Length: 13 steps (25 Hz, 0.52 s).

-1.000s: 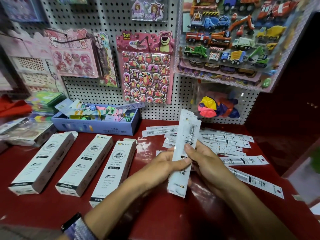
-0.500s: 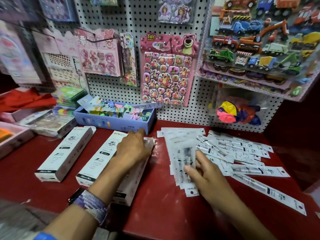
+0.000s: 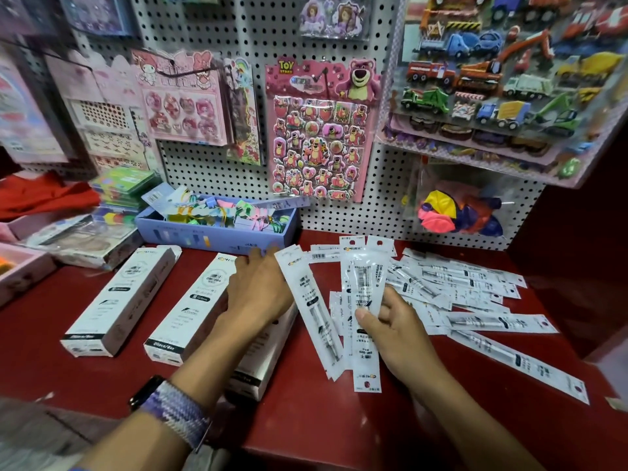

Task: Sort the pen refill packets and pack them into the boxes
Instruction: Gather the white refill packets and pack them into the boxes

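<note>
sorting appears early: two white boxes (image 3: pixel 122 297) lie to the left of the left hand, apparently still closed, and none visibly holds packets. left hand (image 3: pixel 258 294) rests with fingers spread and fairly straight on a third box (image 3: pixel 261 355), gripping nothing. right hand (image 3: pixel 397 331) pinches a fanned stack of refill packets (image 3: pixel 360 300) between thumb and fingers, just above the red table (image 3: pixel 306 419). loose packets (image 3: pixel 475 300) lie scattered to its right, unsorted.
</note>
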{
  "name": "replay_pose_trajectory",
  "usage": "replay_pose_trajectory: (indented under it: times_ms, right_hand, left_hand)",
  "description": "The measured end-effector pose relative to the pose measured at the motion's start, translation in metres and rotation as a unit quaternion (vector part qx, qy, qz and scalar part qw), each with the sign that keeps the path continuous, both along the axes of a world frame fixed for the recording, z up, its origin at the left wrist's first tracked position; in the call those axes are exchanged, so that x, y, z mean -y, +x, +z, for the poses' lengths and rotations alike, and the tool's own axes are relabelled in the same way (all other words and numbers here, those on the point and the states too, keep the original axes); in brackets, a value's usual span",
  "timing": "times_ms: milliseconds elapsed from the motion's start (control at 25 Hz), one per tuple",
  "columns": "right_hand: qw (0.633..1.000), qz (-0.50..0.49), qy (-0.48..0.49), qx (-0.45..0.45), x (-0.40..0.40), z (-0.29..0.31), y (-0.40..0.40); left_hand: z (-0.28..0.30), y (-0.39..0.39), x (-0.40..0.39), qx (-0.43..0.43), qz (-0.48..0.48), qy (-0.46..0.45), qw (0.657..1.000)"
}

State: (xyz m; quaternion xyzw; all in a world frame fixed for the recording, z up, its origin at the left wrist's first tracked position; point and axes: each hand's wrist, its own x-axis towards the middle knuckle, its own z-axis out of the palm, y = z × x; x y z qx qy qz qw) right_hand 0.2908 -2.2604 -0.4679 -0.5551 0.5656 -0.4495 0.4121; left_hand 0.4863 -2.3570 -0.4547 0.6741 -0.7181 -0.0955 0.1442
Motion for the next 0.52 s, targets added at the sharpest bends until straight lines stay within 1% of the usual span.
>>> replay_pose_trajectory:
  times_ms: [80, 120, 200, 280, 360, 440, 520]
  right_hand:
    - [0.999, -0.020, 0.024, 0.013, -0.001, -0.001, 0.001]
    - [0.999, -0.030, 0.033, 0.025, -0.001, -0.001, 0.000]
    - [0.995, -0.045, 0.046, 0.072, 0.000, 0.004, -0.002]
    - [0.991, -0.037, 0.073, 0.104, 0.002, 0.006, -0.005]
    - [0.992, -0.029, 0.099, 0.069, 0.003, 0.002, -0.005]
    - [0.992, -0.034, 0.118, 0.007, 0.003, -0.003, -0.003]
    - [0.989, -0.040, 0.124, -0.066, 0.003, -0.008, -0.002]
  left_hand:
    - [-0.004, -0.004, -0.001, -0.009, -0.007, -0.051, 0.999]
    - [-0.002, -0.005, -0.001, -0.036, -0.012, -0.077, 0.996]
    - [0.003, -0.006, 0.000, -0.107, 0.001, -0.082, 0.991]
    - [0.014, -0.008, -0.004, -0.194, 0.020, 0.000, 0.981]
    - [0.020, -0.012, -0.013, -0.241, 0.007, 0.062, 0.968]
    - [0.026, -0.019, -0.024, -0.190, -0.034, 0.089, 0.977]
    - [0.024, -0.028, -0.035, -0.105, -0.088, 0.136, 0.981]
